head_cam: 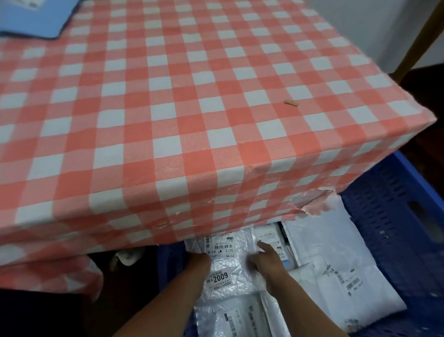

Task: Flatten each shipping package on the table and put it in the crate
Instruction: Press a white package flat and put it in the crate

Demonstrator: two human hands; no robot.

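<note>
- While you lean over the near edge of the table [183,97], both of your forearms reach down into the blue crate [398,223], which stands on the floor below and partly under that edge.
- Your left hand [199,261] rests at the left side of the top package [233,270]. Its fingers are blurred and hidden against the plastic, so you cannot tell whether they are spread, pressed together or pinching.
- Your right hand [265,259] lies on the right side of the same package. Its fingers [261,244] are extended and close together, flat against the wrapping and pinching nothing.
- The top package is a white, crinkled plastic mailer. It lies inside the crate between your two hands, with printed labels facing up; one label reads "2009".
- Other white packages [345,267] lie flat in the crate: beside it to the right, and nearer to you under your forearms.
- A red-and-white checked cloth [140,158] covers the table; its hanging hem is torn above the crate.
- A small tan scrap [291,103] lies on the cloth toward the right.
- A light blue flat item [20,20] lies at the far left corner of the table.
</note>
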